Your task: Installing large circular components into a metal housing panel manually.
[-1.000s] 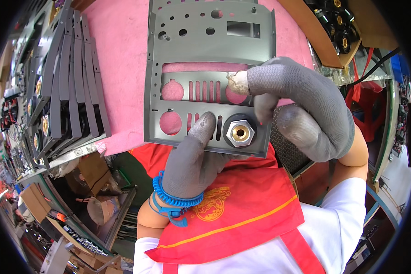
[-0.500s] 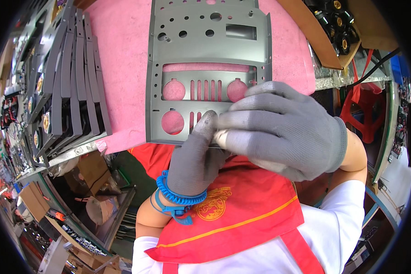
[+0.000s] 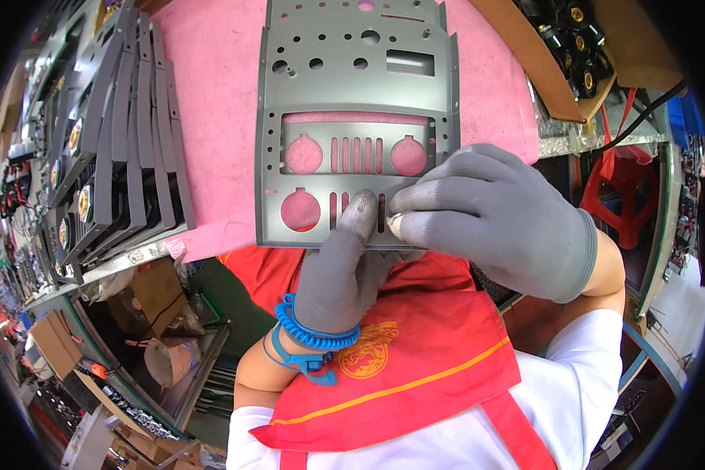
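Observation:
A grey sheet-metal panel (image 3: 337, 92) with round holes, slots and rectangular cut-outs lies on pink cloth (image 3: 211, 117), its near end at the table edge. My left hand (image 3: 333, 282), in a grey glove, grips that near end. The thumb presses on top beside the slots, while the other fingers are hidden below. My right hand (image 3: 497, 223), also gloved, is over the panel's near right corner, covering the round hole there. Its thumb and fingertips are pinched together by the slots; whatever they hold is hidden. A blue coiled wrist strap (image 3: 317, 337) circles my left wrist.
Several similar grey panels (image 3: 145, 125) with brass-coloured fittings lean in a row at the left. A cardboard tray (image 3: 525, 55) borders the cloth at the far right, near black parts with brass centres (image 3: 578, 43). A red frame-like object (image 3: 627, 196) hangs beyond the right table edge.
The panel has shifted slightly right and turned a little. My right hand has moved slightly right, away from the left thumb, uncovering more slots. My left hand keeps its grip.

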{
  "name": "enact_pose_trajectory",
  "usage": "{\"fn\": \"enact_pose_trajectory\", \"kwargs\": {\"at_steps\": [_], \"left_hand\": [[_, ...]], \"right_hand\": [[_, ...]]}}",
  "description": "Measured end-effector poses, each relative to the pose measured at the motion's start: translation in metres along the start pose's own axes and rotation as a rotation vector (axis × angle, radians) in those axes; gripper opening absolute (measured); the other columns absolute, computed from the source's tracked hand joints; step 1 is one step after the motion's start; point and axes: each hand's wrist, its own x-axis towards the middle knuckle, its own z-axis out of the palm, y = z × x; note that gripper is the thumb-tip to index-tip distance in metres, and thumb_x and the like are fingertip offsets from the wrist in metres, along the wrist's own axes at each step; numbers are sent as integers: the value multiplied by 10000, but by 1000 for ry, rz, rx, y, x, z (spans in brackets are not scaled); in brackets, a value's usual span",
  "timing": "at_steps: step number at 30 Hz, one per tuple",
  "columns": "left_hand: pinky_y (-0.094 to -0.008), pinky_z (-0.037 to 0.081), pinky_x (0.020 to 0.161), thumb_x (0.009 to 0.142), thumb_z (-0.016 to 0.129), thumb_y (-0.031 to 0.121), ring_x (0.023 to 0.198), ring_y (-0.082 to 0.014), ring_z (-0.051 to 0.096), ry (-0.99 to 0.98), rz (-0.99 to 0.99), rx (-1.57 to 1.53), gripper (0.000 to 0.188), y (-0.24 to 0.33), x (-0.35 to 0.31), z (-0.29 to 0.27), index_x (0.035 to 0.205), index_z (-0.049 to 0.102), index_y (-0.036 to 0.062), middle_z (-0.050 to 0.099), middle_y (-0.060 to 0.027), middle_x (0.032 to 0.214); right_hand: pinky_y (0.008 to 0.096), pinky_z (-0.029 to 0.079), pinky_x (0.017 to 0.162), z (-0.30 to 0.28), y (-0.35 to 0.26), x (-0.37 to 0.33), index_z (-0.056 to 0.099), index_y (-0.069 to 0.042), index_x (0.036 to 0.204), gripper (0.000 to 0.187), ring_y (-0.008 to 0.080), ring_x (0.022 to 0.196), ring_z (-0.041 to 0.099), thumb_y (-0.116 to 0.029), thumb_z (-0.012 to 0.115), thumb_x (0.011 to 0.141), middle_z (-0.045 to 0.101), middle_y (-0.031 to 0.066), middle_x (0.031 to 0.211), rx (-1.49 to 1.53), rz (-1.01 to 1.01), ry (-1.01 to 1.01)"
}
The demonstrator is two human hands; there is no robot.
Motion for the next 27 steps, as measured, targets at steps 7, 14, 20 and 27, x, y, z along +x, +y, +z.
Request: {"fn": "enact_pose_trajectory", "kwargs": {"at_steps": [7, 14, 20, 27], "left_hand": [[-329, 473, 903, 1052, 383, 121, 1013, -200, 571, -56, 293, 1178, 178, -9, 1, -28, 1123, 482, -9, 582, -122, 1108], [-405, 533, 895, 889, 587, -96, 1058, -279, 647, -47, 255, 1109, 438, -1, -5, -39, 1313, 475, -89, 629, -204, 1137], [-393, 533, 902, 908, 564, -91, 1054, -273, 647, 22, 47, 471, 412, 1, -1, -15, 1312, 481, -87, 629, -196, 1160], [-377, 544, 899, 929, 530, -114, 1070, -244, 650, -87, 393, 1292, 341, 1, -6, -30, 1266, 511, -71, 639, -176, 1184]], "right_hand": [[369, 507, 804, -1, -5, -1, 649, -79, 1058, 328, 256, 919, 626, -72, 682, 732, 646, 64, 1066, -115, 117, 32], [395, 495, 842, 2, 8, 0, 635, -57, 1015, 245, 276, 959, 623, -49, 683, 775, 641, 80, 1079, 127, -113, -40], [379, 477, 851, -8, -6, 8, 620, -90, 979, 229, 293, 965, 619, -90, 703, 766, 641, 82, 1087, 18, 191, 65], [341, 470, 802, -6, -3, 7, 619, -121, 968, 226, 236, 945, 612, -109, 697, 757, 646, 9, 1074, -63, -6, -63]]}}
